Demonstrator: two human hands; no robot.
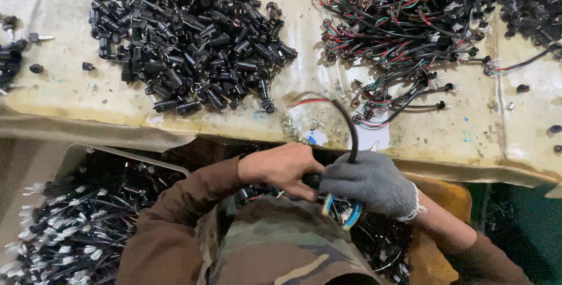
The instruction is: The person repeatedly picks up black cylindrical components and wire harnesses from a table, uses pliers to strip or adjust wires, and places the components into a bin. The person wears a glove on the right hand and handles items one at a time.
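My left hand is bare and closed on a small black connector piece just below the table's near edge. My right hand wears a grey knit glove and grips a black cable that arcs up over the table, its red and other wire ends blurred at the top. Blue-handled pliers stick out under the gloved hand. The two hands touch each other at the connector, above my camouflage-clad lap.
A large heap of black plastic connector shells lies on the worn cardboard table top. A tangle of black cables with red, green and white wires lies at the right. A bin of finished cable pieces sits lower left.
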